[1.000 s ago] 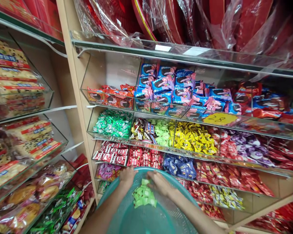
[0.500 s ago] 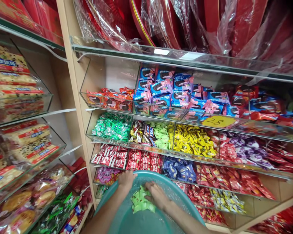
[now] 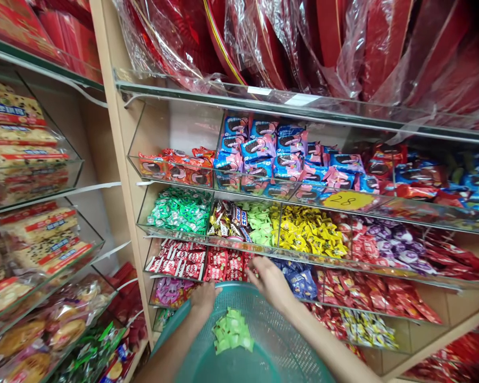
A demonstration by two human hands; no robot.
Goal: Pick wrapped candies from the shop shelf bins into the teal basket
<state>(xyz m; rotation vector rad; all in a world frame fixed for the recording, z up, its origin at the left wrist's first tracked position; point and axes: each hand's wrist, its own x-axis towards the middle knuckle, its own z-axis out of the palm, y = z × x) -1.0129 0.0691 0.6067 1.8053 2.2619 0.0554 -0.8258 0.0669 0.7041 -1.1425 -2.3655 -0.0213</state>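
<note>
My left hand (image 3: 204,299) is closed round the far left rim of a teal plastic basket (image 3: 311,340) with perforated sides. In the bottom of the basket lies a small heap of light green wrapped candies (image 3: 232,332). Over the basket's far rim, my right hand (image 3: 268,281) reaches toward the shelf with loosely bent fingers and nothing visible in them. Its fingertips are in front of red packets (image 3: 225,264), and whether they touch is unclear. Just above is a compartment of the same light green candies (image 3: 261,222).
Glass shelves hold green candies (image 3: 179,210), yellow candies (image 3: 311,231), dark blue packets (image 3: 301,282) and blue cookie packs (image 3: 259,146). Clear shelf fronts edge each row. A wooden upright (image 3: 122,175) divides this rack from one with bagged pastries (image 3: 19,154).
My right hand has lifted from the green candies in the basket and moved up and forward to the shelf. My left hand stays on the rim.
</note>
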